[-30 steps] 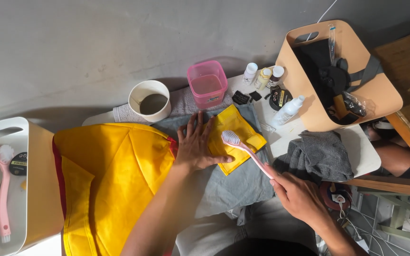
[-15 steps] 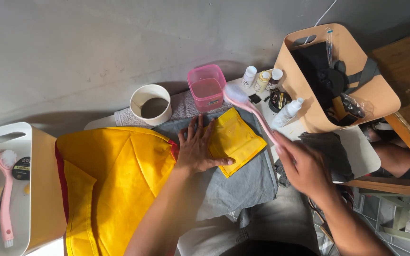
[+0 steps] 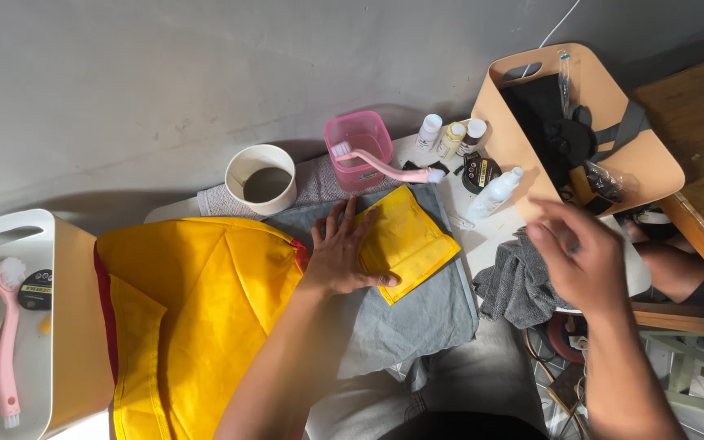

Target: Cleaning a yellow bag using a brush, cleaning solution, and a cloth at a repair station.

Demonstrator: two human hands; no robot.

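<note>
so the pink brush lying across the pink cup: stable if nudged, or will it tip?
Probably tippy. The pink brush rests with its bristle end over the rim of the pink cup and its far end down by the small bottles, so a nudge would likely slide it off. It looks like thin rigid plastic, likely light. The cup seems light too and might shift with it.

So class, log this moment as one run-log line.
left hand: flat on yellow pouch | right hand: empty, above grey rag | pink brush: resting across pink cup
</note>
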